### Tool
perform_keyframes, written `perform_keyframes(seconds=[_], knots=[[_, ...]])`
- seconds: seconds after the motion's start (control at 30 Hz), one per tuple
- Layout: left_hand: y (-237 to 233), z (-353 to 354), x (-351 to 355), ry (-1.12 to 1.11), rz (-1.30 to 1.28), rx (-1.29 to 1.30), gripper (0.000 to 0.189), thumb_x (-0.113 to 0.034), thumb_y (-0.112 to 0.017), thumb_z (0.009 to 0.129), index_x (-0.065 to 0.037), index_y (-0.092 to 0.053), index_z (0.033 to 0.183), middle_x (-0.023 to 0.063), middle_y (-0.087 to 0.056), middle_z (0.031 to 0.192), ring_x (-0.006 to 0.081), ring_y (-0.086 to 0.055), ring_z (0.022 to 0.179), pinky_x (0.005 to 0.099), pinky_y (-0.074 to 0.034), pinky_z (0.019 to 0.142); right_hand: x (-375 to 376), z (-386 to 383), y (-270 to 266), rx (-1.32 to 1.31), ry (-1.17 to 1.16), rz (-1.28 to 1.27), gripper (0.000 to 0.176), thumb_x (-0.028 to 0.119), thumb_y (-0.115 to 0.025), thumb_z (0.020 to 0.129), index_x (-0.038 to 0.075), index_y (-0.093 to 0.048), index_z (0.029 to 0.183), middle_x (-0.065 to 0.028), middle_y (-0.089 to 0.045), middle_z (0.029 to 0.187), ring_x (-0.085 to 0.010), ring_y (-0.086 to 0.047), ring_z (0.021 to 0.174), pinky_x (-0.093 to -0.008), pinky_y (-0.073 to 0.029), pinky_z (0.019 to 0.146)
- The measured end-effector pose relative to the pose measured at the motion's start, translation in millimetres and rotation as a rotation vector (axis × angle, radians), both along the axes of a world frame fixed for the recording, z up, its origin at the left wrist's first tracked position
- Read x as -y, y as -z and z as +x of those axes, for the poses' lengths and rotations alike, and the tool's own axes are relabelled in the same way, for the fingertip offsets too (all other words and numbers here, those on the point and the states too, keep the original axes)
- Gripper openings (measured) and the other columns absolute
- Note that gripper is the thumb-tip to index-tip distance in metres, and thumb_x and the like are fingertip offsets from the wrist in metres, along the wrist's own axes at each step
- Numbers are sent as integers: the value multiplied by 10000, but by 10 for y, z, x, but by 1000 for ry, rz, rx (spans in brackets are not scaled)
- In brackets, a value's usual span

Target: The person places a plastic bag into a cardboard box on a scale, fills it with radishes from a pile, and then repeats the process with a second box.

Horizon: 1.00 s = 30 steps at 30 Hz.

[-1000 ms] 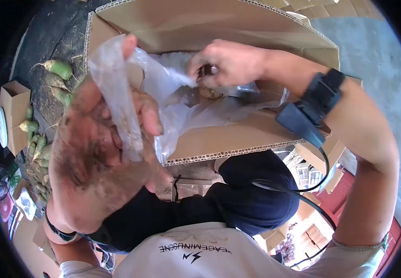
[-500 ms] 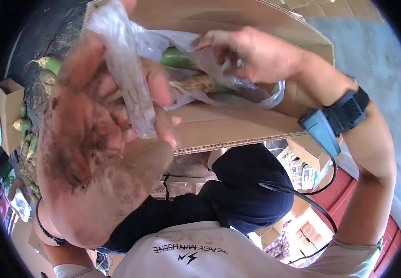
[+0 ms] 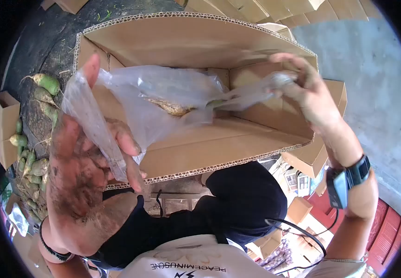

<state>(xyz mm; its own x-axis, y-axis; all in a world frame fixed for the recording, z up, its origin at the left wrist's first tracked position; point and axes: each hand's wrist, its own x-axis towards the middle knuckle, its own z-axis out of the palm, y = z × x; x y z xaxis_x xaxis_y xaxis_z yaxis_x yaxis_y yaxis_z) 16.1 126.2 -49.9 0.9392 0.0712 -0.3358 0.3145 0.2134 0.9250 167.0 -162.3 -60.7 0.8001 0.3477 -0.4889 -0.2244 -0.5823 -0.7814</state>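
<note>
A clear plastic bag (image 3: 140,127) is stretched across the inside of an open cardboard box (image 3: 163,44). My left hand (image 3: 82,162), its palm smeared with soil, grips the bag's left edge between fingers and thumb. My right hand (image 3: 309,95) pinches the opposite end of the bag, pulled taut toward the box's right side; that end is blurred. Within the bag lies a radish (image 3: 170,107) with a soil-stained, pale brown end showing; the rest of it is veiled by the plastic.
Several green-and-white radishes (image 3: 47,83) lie on dark ground sheeting at the left, with more in a pile (image 3: 34,169) below. A smaller cardboard box (image 3: 4,127) stands beside them. Flattened cardboard (image 3: 265,9) lies beyond the box. A black cable (image 3: 309,236) hangs near my right arm.
My right hand has moved right and slightly down, drawing its end of the bag out. My left hand has shifted a little down, still on the bag. More of the box's inside shows.
</note>
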Motion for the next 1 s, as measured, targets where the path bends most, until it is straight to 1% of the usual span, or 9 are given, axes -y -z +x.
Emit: perform_keyframes(seconds=[0.07,0.2,0.3,0.43,0.47,0.6,0.67,0.8,1.0], knots=[[-44,1,19,-3,47,4,773,-433,-505,927,-89,-97,1487,72,-582,864,175,-602,561,258,-541,553,78,-93,-162,-47,289,176,357,6,-574,859,20,-486,1205,-39,-589,801,-104,-587,768,-244,-493,688],[4,-27,-248,86,116,167,751,-442,-477,945,-66,-112,1483,49,-588,879,152,-624,684,236,-541,631,159,-211,-342,264,351,276,301,21,-555,904,28,-493,1199,-16,-567,768,-77,-534,689,-211,-465,637],[14,29,-376,-40,50,223,704,-388,-473,958,-61,-133,1482,29,-574,906,112,-606,776,200,-516,689,81,-267,-516,470,389,300,312,-2,-546,905,23,-497,1211,-20,-587,782,-69,-554,723,-203,-458,607],[-21,122,-261,-257,72,118,649,-256,-506,945,-82,-189,1483,-3,-544,934,58,-524,764,149,-413,614,197,-409,-403,604,304,-135,282,12,-578,894,19,-526,1171,-17,-595,753,-77,-563,645,-207,-464,596],[26,182,-357,-102,90,104,646,-241,-514,941,-86,-200,1483,-6,-542,939,56,-514,771,151,-402,609,268,-398,-293,626,269,-195,269,1,-589,880,21,-544,1145,-24,-605,763,-73,-568,624,-203,-463,581],[23,242,-48,-112,160,124,648,-175,-539,916,-97,-233,1481,-23,-507,922,28,-448,795,143,-356,635,319,-390,-304,475,167,-406,270,-47,-553,848,-5,-560,1114,-58,-612,740,-106,-640,687,-240,-502,597],[-99,281,-13,-128,30,139,649,-76,-509,877,-80,-253,1473,-8,-505,951,30,-450,820,137,-355,675,163,-395,-409,412,85,-535,290,-64,-537,824,-13,-563,1108,-85,-617,736,-129,-659,688,-256,-514,611],[-101,290,-193,112,93,225,724,43,-485,779,-60,-273,1463,13,-506,976,42,-463,854,147,-364,722,211,-444,-406,447,-46,-645,330,-77,-521,790,-6,-570,1108,-113,-621,759,-145,-656,665,-266,-516,611],[-78,170,-174,156,90,27,819,63,-526,681,-61,-293,1456,12,-516,945,57,-487,853,175,-389,740,253,-372,-418,481,-64,-646,320,-61,-534,778,2,-596,1086,-118,-618,750,-144,-619,664,-270,-500,637]])
